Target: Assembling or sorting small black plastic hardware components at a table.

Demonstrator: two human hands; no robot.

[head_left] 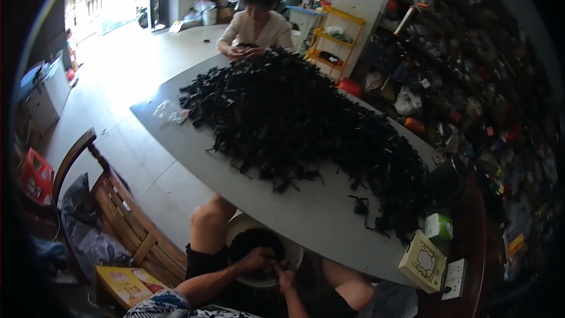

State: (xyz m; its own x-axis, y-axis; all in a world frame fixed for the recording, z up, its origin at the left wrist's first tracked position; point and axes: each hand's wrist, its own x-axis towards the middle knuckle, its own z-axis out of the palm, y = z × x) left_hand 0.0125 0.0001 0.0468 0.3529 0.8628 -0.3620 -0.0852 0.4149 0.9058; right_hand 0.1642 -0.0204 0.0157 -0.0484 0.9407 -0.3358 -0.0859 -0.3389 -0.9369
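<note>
Both my hands meet over a pale round basin (299, 256) between my legs, below the table's near edge. Dark pieces (250, 242) lie in this basin. My left hand (258, 260) is closed, its fingertips close to those of my right hand (285, 273), which is closed too. Whatever they pinch is too small and dark to name. On the grey table (276, 206) in front of me spreads a large heap of black strap-like pieces (294, 112). A few loose ones (360, 205) lie at its near side.
Across the table a person (259, 26) handles a dark piece. A patterned box (424, 261), a green-and-white pack (438, 227) and a power strip (454, 278) sit at the right end. A wooden chair (126, 218) and a yellow box (126, 282) stand left. Crowded shelves (459, 76) line the right.
</note>
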